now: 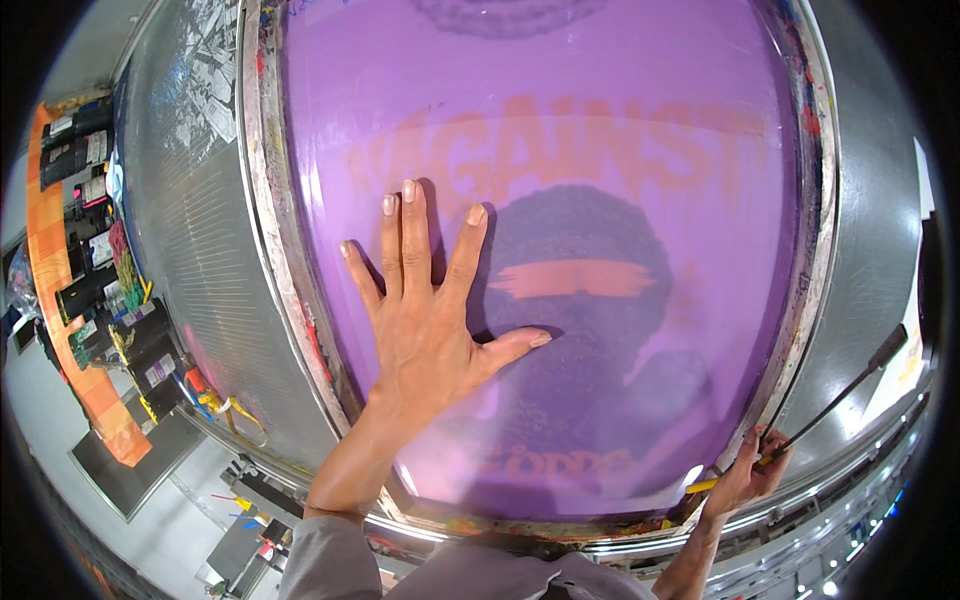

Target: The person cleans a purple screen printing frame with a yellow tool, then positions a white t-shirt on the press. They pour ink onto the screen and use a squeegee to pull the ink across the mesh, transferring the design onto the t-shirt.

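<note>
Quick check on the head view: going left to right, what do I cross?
Orange strip → cluttered shelf of small items → left hand flat on the purple printing screen → right hand holding a thin dark tool.

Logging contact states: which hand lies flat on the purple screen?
The left hand, fingers spread on the purple screen. The right hand grips a thin dark tool at the frame's corner.
</note>
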{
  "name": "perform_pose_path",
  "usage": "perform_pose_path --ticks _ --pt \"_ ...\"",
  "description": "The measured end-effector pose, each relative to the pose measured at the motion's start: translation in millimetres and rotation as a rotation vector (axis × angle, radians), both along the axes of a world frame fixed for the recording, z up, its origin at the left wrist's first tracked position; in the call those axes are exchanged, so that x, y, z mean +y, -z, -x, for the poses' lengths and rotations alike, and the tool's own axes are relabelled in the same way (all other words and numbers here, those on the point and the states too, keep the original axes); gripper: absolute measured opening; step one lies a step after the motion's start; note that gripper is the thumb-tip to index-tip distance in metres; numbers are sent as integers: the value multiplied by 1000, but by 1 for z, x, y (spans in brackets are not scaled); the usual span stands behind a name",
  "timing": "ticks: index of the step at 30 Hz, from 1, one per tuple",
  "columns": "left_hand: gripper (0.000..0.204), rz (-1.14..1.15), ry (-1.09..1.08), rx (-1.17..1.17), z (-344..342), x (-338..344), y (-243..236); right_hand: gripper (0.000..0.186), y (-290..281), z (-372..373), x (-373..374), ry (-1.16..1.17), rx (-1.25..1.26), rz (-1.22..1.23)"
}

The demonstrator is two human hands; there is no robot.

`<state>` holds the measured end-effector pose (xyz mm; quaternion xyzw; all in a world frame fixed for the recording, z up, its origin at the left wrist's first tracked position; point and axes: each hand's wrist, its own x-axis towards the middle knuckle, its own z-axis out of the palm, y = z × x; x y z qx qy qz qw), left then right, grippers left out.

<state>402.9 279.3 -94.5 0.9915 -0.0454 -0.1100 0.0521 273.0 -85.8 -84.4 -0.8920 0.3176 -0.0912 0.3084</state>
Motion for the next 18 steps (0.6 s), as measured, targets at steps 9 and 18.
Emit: perform_pose_path --ticks 9,18 --pt "112 23 -19 94 -5 -3 -18 16 3 3 -3 23 -24 -59" --pt "103 148 199 174 -28 -33 -10 18 -1 4 -5 -24 43 25"
